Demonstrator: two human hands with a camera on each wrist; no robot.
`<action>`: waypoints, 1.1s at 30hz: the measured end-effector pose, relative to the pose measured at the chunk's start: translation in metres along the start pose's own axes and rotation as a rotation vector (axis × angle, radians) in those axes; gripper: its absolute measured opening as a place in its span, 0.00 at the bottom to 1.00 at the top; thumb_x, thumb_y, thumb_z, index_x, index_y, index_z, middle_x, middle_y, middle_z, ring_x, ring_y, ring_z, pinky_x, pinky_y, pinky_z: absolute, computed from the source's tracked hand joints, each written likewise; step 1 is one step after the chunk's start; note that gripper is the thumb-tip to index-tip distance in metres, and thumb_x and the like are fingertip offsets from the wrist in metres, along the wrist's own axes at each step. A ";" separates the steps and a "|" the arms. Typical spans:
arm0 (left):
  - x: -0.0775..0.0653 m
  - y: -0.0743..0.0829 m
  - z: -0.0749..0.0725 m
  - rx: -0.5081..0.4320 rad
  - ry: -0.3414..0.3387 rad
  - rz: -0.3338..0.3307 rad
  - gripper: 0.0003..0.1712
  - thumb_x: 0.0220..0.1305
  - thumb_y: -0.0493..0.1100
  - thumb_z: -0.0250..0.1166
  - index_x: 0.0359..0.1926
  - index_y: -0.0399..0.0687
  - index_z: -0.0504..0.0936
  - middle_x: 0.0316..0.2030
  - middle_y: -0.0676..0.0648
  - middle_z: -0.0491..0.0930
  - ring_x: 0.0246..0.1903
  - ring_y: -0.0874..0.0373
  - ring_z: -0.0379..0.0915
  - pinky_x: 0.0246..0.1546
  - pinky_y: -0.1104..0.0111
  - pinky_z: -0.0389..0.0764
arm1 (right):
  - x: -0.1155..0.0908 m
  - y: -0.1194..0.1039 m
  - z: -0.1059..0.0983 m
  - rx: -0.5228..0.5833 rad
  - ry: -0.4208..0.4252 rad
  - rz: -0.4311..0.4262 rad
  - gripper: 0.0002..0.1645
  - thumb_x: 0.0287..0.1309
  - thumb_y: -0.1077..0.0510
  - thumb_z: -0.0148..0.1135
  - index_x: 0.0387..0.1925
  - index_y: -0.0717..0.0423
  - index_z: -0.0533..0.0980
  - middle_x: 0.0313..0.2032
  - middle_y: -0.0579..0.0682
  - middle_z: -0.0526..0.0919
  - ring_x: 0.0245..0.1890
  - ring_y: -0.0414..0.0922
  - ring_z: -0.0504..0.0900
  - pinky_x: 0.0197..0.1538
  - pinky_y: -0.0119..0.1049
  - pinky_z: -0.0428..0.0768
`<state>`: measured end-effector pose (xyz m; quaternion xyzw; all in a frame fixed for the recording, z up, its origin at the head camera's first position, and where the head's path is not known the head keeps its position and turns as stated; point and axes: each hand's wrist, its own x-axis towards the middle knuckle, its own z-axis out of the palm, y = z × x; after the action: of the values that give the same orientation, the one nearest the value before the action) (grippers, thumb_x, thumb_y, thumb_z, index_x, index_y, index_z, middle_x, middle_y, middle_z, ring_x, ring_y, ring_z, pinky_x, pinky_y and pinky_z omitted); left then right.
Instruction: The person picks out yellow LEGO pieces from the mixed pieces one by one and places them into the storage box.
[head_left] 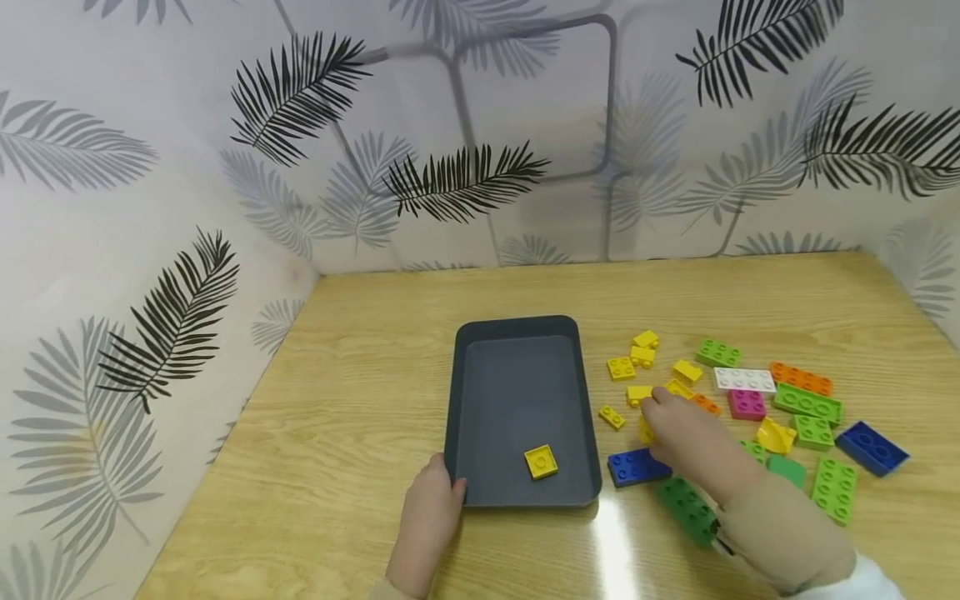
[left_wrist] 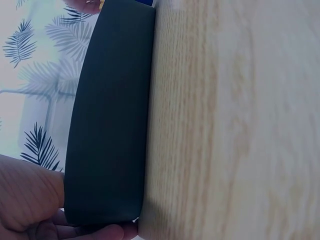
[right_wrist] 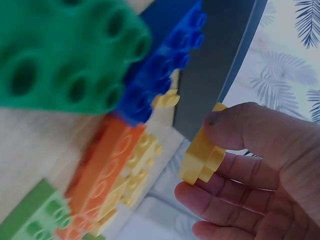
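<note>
A dark grey tray (head_left: 517, 387) lies on the wooden table, with one square yellow brick (head_left: 541, 461) inside near its front right. My left hand (head_left: 433, 521) grips the tray's near left corner, its thumb at the rim; in the left wrist view the fingers (left_wrist: 107, 233) reach round the outer wall. To the right of the tray, my right hand (head_left: 686, 442) pinches a yellow toy brick (right_wrist: 202, 157) between thumb and fingers, above the table. Below that hand are a blue brick (head_left: 637, 467) and a dark green brick (head_left: 688, 510), partly covered by the arm.
Several small yellow bricks (head_left: 621, 368) are scattered right of the tray. Farther right lie a white brick (head_left: 744, 380), a pink brick (head_left: 747, 404), an orange brick (head_left: 801, 378), several light green bricks (head_left: 834, 490) and another blue brick (head_left: 872, 448). A leaf-patterned curtain (head_left: 525, 217) stands behind the table.
</note>
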<state>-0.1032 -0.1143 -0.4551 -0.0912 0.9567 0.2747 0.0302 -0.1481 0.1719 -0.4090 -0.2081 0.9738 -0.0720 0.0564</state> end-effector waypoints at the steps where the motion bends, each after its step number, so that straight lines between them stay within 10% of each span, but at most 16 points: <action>1: 0.000 0.000 0.000 0.000 -0.001 0.002 0.25 0.53 0.38 0.60 0.49 0.25 0.67 0.42 0.29 0.76 0.43 0.40 0.75 0.42 0.54 0.80 | 0.002 -0.002 0.000 -0.008 0.001 -0.004 0.21 0.40 0.61 0.66 0.38 0.67 0.73 0.36 0.61 0.75 0.30 0.47 0.75 0.36 0.41 0.81; 10: 0.000 0.000 -0.002 -0.008 0.009 0.008 0.24 0.53 0.38 0.60 0.48 0.25 0.67 0.41 0.29 0.77 0.42 0.39 0.75 0.40 0.54 0.80 | 0.022 -0.026 0.000 -0.047 0.108 -0.097 0.24 0.37 0.57 0.69 0.35 0.68 0.73 0.32 0.59 0.76 0.27 0.45 0.74 0.32 0.37 0.80; 33: 0.000 -0.005 -0.004 0.004 0.034 0.036 0.24 0.52 0.37 0.61 0.46 0.23 0.68 0.38 0.28 0.77 0.38 0.39 0.76 0.38 0.53 0.80 | 0.060 -0.098 0.019 -0.029 0.066 -0.262 0.17 0.40 0.64 0.66 0.36 0.66 0.75 0.32 0.56 0.75 0.26 0.45 0.73 0.29 0.35 0.79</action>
<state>-0.1027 -0.1205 -0.4545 -0.0784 0.9591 0.2718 0.0092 -0.1609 0.0561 -0.4165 -0.3319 0.9405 -0.0713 0.0114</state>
